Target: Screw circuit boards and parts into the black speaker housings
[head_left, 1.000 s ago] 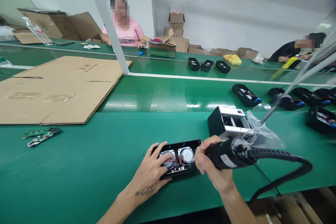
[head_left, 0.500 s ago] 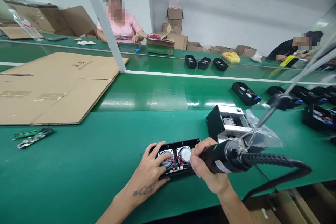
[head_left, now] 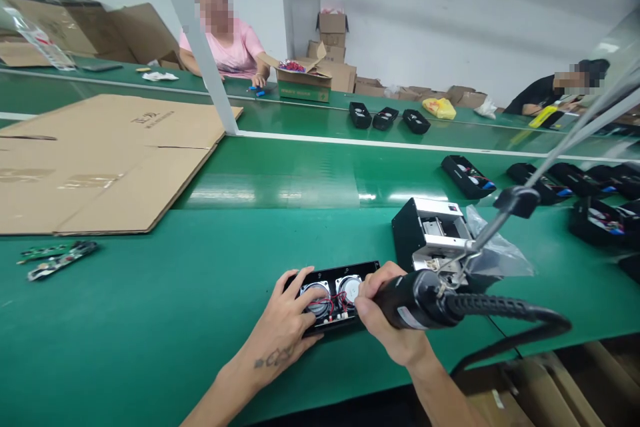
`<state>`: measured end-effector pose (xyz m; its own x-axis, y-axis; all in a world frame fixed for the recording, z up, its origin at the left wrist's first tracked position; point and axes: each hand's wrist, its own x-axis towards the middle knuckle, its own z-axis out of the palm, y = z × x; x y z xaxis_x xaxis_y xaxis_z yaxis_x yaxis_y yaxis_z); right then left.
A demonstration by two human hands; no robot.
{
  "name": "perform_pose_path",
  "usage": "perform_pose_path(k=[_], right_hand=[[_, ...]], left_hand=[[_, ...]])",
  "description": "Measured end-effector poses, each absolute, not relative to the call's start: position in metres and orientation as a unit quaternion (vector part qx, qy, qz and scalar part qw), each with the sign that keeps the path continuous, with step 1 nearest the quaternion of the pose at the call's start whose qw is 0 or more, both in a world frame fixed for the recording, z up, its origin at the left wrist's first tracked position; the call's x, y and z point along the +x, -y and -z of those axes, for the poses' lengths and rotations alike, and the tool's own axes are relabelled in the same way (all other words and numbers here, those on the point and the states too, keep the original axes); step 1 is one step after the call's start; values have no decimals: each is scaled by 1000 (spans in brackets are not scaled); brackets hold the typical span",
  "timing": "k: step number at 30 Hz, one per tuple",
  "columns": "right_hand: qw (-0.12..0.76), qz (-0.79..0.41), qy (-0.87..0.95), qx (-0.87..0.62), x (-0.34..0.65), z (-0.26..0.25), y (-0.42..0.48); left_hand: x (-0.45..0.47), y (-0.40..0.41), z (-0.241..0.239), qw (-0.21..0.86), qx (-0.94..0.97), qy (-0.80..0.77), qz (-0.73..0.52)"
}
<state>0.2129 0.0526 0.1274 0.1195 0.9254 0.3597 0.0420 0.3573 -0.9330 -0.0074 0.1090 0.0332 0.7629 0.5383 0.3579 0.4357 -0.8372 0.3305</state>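
Observation:
On the green bench in front of me lies a black speaker housing (head_left: 333, 271) with two round speakers and red wires inside. My left hand (head_left: 286, 320) grips its left end, thumb along the near side and fingers reaching in over the left speaker (head_left: 319, 307). My right hand (head_left: 387, 313) is closed around a black electric screwdriver (head_left: 417, 300), its front end over the right speaker (head_left: 349, 290). The screwdriver's tip is hidden behind my fingers. A thick black cable (head_left: 520, 307) trails from its back, and a wire hook joins it to a slanted rod.
Beyond the housing stands a black and silver machine (head_left: 407, 233) beside a clear plastic bag (head_left: 503, 250). Circuit boards (head_left: 63, 259) and flat cardboard (head_left: 110, 160) lie left. Several black housings (head_left: 467, 177) sit on the belt. Two people work across the line.
My right hand and the screwdriver have shifted slightly left over the housing. My left hand keeps its hold. Across the line, the person in pink now has a hand at the small blue pieces.

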Motion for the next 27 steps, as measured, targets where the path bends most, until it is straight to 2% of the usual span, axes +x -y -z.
perform_pose_path(k=[3,6,9,11,14,18,23,27], right_hand=[[635,-361,530,-431,217,-127,-46],[704,-329,465,-425,246,-143,-40],[787,-160,374,-463,294,-168,-39],[796,-42,345,-496,327,-176,-43],[786,10,327,-525,359,-169,-53],[763,-56,340,-547,372,-154,-59],[699,-226,405,-544,358,-154,-45],[698,-359,423,-452,312,-157,-28]], left_hand=[[-8,-113,-31,116,929,-250,-246],[-8,-119,-27,112,926,-238,-271],[-7,-122,-25,115,921,-237,-287],[-7,-121,-25,114,920,-238,-290],[-8,-120,-27,102,925,-240,-278],[-9,-120,-27,84,931,-234,-266],[-9,-118,-30,64,936,-238,-251],[-8,-113,-37,79,937,-251,-231]])
